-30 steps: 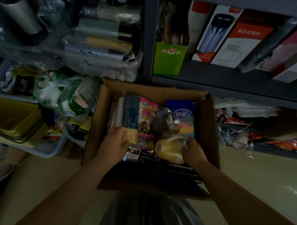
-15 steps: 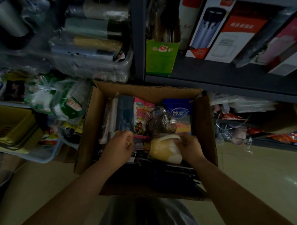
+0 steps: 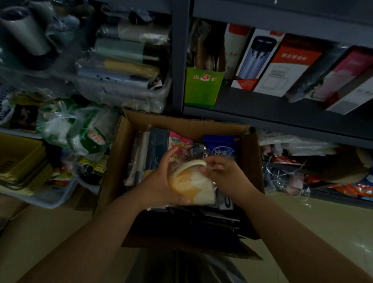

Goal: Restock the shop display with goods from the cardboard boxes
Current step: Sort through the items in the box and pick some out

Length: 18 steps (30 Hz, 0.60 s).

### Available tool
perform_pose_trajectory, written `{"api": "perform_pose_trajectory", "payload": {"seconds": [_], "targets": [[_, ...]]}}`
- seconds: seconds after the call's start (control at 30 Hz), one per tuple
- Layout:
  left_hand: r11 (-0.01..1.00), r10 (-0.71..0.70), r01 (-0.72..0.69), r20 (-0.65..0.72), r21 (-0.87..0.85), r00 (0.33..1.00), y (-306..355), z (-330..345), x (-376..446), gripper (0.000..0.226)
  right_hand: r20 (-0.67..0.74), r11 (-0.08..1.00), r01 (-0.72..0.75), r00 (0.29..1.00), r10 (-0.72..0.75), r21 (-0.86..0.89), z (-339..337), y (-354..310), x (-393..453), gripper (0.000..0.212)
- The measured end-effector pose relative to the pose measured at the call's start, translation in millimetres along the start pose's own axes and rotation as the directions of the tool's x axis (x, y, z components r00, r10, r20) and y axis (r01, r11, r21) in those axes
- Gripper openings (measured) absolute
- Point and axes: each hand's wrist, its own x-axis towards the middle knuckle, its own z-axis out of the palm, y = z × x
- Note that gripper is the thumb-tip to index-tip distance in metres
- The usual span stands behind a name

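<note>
An open cardboard box (image 3: 116, 156) stands on the floor below the shelves, filled with packaged goods. Above its middle I hold a yellow-and-white wrapped cup-shaped item (image 3: 190, 183) with both hands. My left hand (image 3: 159, 184) cups its left side and underside, fingers curled round it. My right hand (image 3: 222, 171) grips its rim and clear wrapping from the right. Inside the box lie a blue tissue pack (image 3: 222, 146), a pink packet (image 3: 179, 142) and dark flat packs (image 3: 158, 146).
A grey metal shelf (image 3: 265, 111) at the upper right carries boxed flasks (image 3: 256, 58) and a green carton (image 3: 202, 85). At left stand a clear bin of rolls (image 3: 124, 80), bagged goods (image 3: 75, 128) and yellow baskets (image 3: 15, 162). Packets crowd the low right shelf (image 3: 322, 174).
My left hand left the packs at the box's left and came onto the cup-shaped item. Both hands have lifted that item a little above the goods.
</note>
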Motion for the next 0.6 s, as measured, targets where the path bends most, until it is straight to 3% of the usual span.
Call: {"api": "perform_pose_trajectory", "payload": {"seconds": [0.07,0.17,0.3,0.4,0.5,0.6], "targets": [[0.999,-0.052,0.052,0.002,0.011,0.999,-5.9,-3.1,-4.0,0.118,0.010,0.998,-0.006,1.000,0.006,0.068,5.2,4.9,1.9,0.014],[0.994,-0.109,0.106,-0.074,-0.039,0.991,-12.0,-2.9,-9.8,0.085,-0.011,0.987,-0.014,1.000,0.016,0.163,8.2,14.7,7.4,0.020],[0.980,-0.182,0.146,-0.316,-0.136,0.931,-22.5,-6.2,-18.7,0.077,-0.146,0.979,-0.155,0.980,0.136,-0.134,1.3,39.5,28.2,0.048],[0.953,-0.281,0.208,-0.380,-0.221,0.881,-29.0,-11.1,-25.9,0.085,-0.153,0.913,-0.218,0.973,0.175,-0.345,2.9,55.4,46.4,0.063],[0.945,-0.286,0.183,-0.417,-0.270,0.863,-34.5,-11.4,-32.6,0.084,-0.136,0.871,-0.220,0.975,0.178,-0.439,12.5,64.0,61.0,0.058],[0.932,-0.297,0.155,-0.443,-0.328,0.846,-39.1,-10.4,-36.4,0.073,-0.180,0.872,-0.178,0.978,0.105,-0.456,23.1,66.3,65.1,0.037]]}}
